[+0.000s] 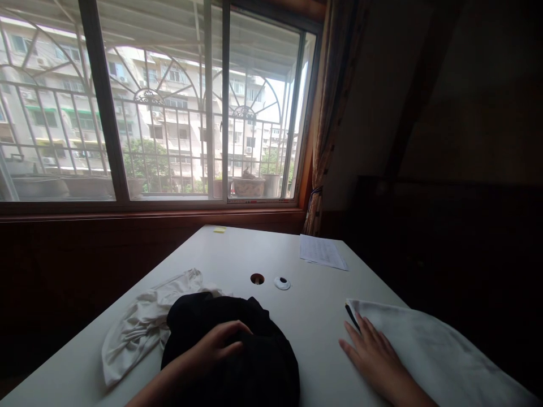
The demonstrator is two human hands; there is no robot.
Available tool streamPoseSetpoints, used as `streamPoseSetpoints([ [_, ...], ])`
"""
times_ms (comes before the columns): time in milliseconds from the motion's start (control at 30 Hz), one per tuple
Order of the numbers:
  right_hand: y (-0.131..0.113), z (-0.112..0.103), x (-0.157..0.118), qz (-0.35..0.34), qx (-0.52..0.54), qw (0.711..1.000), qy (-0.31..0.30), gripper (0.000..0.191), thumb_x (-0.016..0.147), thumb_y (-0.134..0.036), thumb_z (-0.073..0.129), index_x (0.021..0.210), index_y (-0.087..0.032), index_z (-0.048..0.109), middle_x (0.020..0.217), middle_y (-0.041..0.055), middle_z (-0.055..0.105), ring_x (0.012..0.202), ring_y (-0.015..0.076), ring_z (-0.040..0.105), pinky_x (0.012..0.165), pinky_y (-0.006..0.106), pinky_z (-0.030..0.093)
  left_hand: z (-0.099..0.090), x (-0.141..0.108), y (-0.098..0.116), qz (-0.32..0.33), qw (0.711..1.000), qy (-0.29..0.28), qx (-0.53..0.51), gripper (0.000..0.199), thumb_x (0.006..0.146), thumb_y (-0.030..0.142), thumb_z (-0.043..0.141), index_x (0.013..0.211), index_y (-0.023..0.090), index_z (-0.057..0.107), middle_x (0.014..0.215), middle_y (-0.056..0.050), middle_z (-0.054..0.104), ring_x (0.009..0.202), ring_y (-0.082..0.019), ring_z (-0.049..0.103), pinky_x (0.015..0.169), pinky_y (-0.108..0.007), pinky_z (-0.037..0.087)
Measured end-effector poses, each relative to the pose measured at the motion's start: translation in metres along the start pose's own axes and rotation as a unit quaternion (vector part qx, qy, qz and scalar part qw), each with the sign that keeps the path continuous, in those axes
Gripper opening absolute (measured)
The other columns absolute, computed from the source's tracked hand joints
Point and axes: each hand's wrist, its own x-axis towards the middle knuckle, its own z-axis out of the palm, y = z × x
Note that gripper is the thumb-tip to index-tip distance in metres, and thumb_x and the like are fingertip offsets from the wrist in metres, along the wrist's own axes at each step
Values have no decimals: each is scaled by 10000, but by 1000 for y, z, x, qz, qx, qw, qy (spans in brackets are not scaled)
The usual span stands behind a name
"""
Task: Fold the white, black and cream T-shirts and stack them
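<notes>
A bunched black cloth (263, 362) lies at the front middle of the white table, its exact kind unclear. My left hand (218, 342) is curled on top of it, thumb and index finger bent into the fabric; the other fingers are mostly hidden. My right hand (371, 350) rests flat with fingers spread on the left edge of a smooth white cloth (436, 345). Near its fingertips a thin dark strip (351, 316) shows at the corner of that cloth. Left of the black cloth, and partly behind it, lies a crumpled white cloth (139, 322).
A round cable hole (257, 278) opens in the table (237, 254), with its white cover (282, 283) beside it. Printed papers (323, 252) and a yellow note (219, 230) lie near the far edge. Beyond stand a window (161, 113) and a tied curtain (328, 113).
</notes>
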Motion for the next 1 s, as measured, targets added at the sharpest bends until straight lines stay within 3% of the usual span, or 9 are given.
streamPoseSetpoints([
  [133, -29, -13, -7, -49, 9, 999, -22, 667, 971, -562, 370, 1500, -188, 531, 1614, 107, 390, 1539, 346, 229, 1241, 564, 192, 1, 0, -3, -1, 1000, 2, -6, 388, 969, 522, 596, 1181, 207, 680, 1159, -80, 712, 1095, -262, 655, 995, -392, 488],
  [267, -55, -28, -13, -105, 98, 986, -81, 700, 1001, -594, 331, 1563, -186, 426, 1657, 95, 284, 1545, 315, 214, 1251, 517, 208, 1, 0, -10, 0, 1000, -8, -17, 362, 979, 496, 596, 1202, 221, 677, 1181, -75, 709, 1115, -260, 651, 1005, -403, 489],
  [367, -72, -36, -19, -149, 152, 971, -113, 725, 994, -658, 337, 1581, -235, 384, 1675, 62, 232, 1560, 308, 145, 1261, 527, 151, 0, 0, -9, 3, 1000, -7, -22, 359, 980, 490, 598, 1203, 220, 677, 1183, -76, 709, 1113, -257, 652, 997, -398, 495],
  [533, -105, -52, -36, -269, 282, 907, -158, 822, 880, -656, 609, 1577, -283, 385, 1668, 76, 268, 1549, 345, 196, 1261, 549, 122, 1, -1, 1, -10, 1000, 6, -4, 332, 975, 469, 610, 1187, 224, 686, 1188, -72, 715, 1121, -254, 649, 1001, -384, 492],
  [633, -134, -60, -48, -311, 368, 864, -146, 962, 740, -578, 779, 1570, -256, 414, 1610, 135, 406, 1476, 405, 357, 1234, 542, 231, 4, -2, 1, -2, 1000, 22, 18, 292, 969, 431, 623, 1176, 234, 683, 1173, -63, 718, 1108, -245, 652, 990, -373, 500],
  [767, -167, -62, -60, -310, 478, 813, -116, 729, 773, -499, 756, 1452, -315, 563, 1402, 110, 636, 1239, 386, 607, 1054, 492, 475, 10, -2, -7, 26, 997, 54, 40, 218, 951, 342, 640, 1138, 234, 664, 1103, -60, 708, 1029, -234, 666, 918, -350, 533],
  [900, -177, -63, -63, -227, 527, 812, -107, 482, 884, -481, 645, 1319, -274, 651, 1264, 121, 701, 1111, 347, 667, 939, 466, 531, 16, -2, -8, 87, 992, 55, 76, 227, 978, 272, 590, 1202, 244, 617, 1116, -67, 682, 998, -226, 664, 879, -344, 544],
  [1000, -176, -71, -66, -206, 573, 783, -132, 355, 915, -468, 611, 1134, -208, 711, 1074, 91, 752, 948, 287, 701, 821, 390, 556, 16, -3, -1, 119, 987, 40, 97, 283, 1005, 267, 562, 1287, 264, 576, 1186, -77, 660, 1036, -224, 657, 914, -354, 544],
])
